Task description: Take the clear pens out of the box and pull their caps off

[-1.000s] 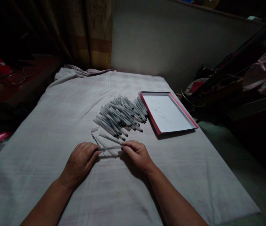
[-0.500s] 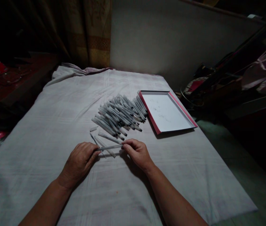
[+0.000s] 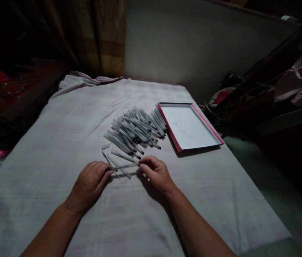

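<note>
Between my two hands a slim, translucent pen (image 3: 125, 166) is held nearly level, low over the cloth. My left hand (image 3: 90, 180) pinches its left end, and my right hand (image 3: 156, 174) pinches its right end; the fingers hide both ends. Just beyond lie loose pen parts: a clear barrel (image 3: 119, 167), a thin refill (image 3: 105, 156), a short clear cap (image 3: 105, 146) and another pen (image 3: 124, 156). Farther back is a heap of similar pens (image 3: 135, 130) with dark tips.
To the right of the heap, a shallow box lid (image 3: 194, 128) with red sides and a white inside touches the pens. A pale checked cloth (image 3: 68, 121) covers the table. A curtain and wall stand behind it, with dark furniture and a rack at the sides.
My right hand has shifted very slightly up and to the right, and a little more of the held pen shows between my hands. The other things lie as before.
</note>
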Demonstrator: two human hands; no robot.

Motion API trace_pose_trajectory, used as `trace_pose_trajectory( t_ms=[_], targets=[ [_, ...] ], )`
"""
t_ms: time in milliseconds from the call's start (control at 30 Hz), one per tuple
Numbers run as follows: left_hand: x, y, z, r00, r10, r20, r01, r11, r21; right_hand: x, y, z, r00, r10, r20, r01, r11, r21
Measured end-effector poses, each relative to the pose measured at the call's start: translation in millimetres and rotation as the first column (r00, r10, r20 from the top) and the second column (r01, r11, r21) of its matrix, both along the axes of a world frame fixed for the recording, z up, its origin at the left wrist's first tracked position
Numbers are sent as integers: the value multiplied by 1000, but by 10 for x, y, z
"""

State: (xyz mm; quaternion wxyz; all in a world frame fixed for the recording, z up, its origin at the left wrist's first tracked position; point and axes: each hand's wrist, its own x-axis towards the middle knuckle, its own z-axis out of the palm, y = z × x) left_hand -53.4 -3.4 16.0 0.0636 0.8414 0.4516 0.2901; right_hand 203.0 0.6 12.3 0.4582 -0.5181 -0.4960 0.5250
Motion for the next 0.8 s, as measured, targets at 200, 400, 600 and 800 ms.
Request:
trace_pose_trajectory(
  t_ms=[200,400,600,800],
  targets=[
    [-3,2,-11,1000,2,1,-2,1000,-27,1,12,-1,1000,-13,20,13,1000,-7],
    [-4,10,-15,1000,5,-14,-5,999,-38,3,1,13,1000,5,11,-5,1000,5],
    [-1,13,-17,1000,10,-11,-10,999,-34,3,-3,-19,997,4,76,-6,1000,19],
    [-2,16,-1,999,-16,-30,16,1000,3,14,-4,-8,997,25,70,-28,999,39]
  ],
)
